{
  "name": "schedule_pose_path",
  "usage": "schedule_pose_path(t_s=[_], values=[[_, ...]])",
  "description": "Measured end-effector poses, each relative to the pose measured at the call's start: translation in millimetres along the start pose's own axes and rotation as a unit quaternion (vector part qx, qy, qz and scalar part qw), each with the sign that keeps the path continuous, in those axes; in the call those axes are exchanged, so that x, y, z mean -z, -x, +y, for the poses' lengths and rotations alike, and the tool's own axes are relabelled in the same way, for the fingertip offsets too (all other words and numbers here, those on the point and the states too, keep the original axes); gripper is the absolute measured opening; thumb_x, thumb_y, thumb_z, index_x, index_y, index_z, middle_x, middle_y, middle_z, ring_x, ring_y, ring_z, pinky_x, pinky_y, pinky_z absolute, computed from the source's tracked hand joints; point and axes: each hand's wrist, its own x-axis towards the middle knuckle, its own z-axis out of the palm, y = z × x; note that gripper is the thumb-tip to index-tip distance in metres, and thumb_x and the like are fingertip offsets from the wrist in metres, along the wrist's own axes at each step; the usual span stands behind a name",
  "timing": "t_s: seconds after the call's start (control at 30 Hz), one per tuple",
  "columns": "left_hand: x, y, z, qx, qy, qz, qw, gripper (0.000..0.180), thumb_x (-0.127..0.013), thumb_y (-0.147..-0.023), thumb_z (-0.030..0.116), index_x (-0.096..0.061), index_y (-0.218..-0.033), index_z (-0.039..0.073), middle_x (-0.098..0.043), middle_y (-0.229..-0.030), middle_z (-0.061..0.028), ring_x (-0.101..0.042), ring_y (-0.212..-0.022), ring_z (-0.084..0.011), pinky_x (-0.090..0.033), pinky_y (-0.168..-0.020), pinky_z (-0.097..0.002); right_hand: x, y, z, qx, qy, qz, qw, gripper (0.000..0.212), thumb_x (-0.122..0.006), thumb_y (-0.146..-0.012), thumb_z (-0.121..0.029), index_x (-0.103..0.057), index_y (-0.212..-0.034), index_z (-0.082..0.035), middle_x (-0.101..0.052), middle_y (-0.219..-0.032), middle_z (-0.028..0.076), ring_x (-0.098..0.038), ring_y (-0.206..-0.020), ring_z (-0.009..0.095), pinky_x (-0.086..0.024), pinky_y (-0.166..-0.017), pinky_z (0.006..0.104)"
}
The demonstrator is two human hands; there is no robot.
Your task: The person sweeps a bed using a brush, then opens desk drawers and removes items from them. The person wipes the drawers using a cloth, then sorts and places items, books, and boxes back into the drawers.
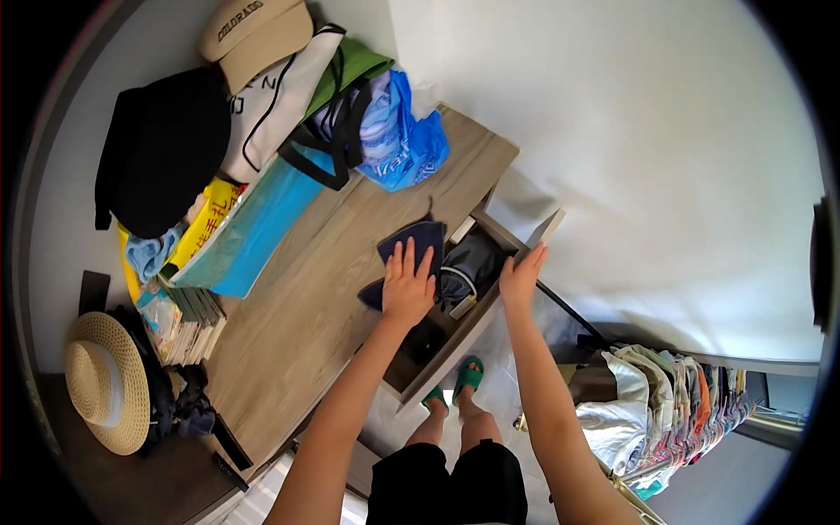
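My left hand (409,284) lies with its fingers spread on a dark navy cloth item (424,238), at the edge of the wooden desktop (297,306). A thin cord trails from the cloth's far end. Beside it a drawer (472,337) is pulled out. My right hand (522,276) grips the upper edge of the drawer front, thumb on the inner side. In the drawer lie a black drawstring pouch (472,261), a small pale box (462,230) at the far end and a dark object (426,341) nearer me.
Bags, a blue plastic bag (402,140), a tan cap (254,35) and a black cap (166,149) are piled at the back left. A straw hat (107,383) and a stack of books (188,328) sit at left. Hanging clothes (665,402) fill the lower right.
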Motion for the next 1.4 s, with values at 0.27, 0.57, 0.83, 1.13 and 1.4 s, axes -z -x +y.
schedule_pose_path(t_s=[0.27,0.57,0.83,1.13,1.4], values=[[-23,-99,13,-0.098,0.035,-0.012,0.995,0.051,-0.052,-0.082,0.024,-0.04,-0.13,0.01,-0.027,-0.139,-0.0217,-0.025,-0.128,-0.0397,-0.024,-0.103,-0.0468,17,1,18,0.063,0.015,0.008,0.998,0.072,-0.039,-0.072,0.01,-0.009,-0.137,0.005,-0.008,-0.141,0.03,-0.017,-0.128,0.045,-0.023,-0.104,0.0397],[-86,-232,33,0.0,0.011,0.057,0.998,0.052,-0.047,-0.084,0.03,-0.039,-0.13,0.006,-0.029,-0.136,-0.0265,-0.026,-0.125,-0.0423,-0.022,-0.103,-0.048,58,-6,27,0.239,0.205,-0.092,0.944,0.049,-0.054,-0.063,0.0,-0.056,-0.111,-0.005,-0.044,-0.127,0.015,-0.034,-0.124,0.035,-0.023,-0.103,0.0527],[-93,-307,19,0.267,-0.05,0.101,0.957,0.059,-0.045,-0.082,0.034,-0.035,-0.131,0.002,-0.025,-0.136,-0.0292,-0.021,-0.126,-0.0454,-0.015,-0.105,-0.0532,66,-7,37,0.233,0.189,-0.133,0.945,0.033,-0.057,-0.059,-0.001,-0.062,-0.091,-0.009,-0.062,-0.097,0.004,-0.05,-0.108,0.029,-0.024,-0.103,0.0522],[-54,-163,41,-0.077,0.062,0.015,0.995,0.06,-0.059,-0.077,0.031,-0.041,-0.129,0.009,-0.031,-0.136,-0.0235,-0.026,-0.127,-0.0401,-0.024,-0.103,-0.047,69,14,29,0.2,0.296,-0.154,0.921,0.029,-0.06,-0.062,-0.009,-0.063,-0.091,-0.005,-0.061,-0.095,0.009,-0.049,-0.108,0.029,-0.019,-0.106,0.0495],[25,15,-87,0.082,-0.026,0.045,0.995,0.057,-0.055,-0.08,0.029,-0.039,-0.131,0.009,-0.03,-0.138,-0.0211,-0.026,-0.128,-0.0381,-0.022,-0.104,-0.0452,68,98,23,0.222,0.318,-0.188,0.902,0.027,-0.054,-0.068,-0.013,-0.064,-0.09,-0.003,-0.062,-0.095,0.009,-0.048,-0.11,0.028,-0.017,-0.107,0.048]])
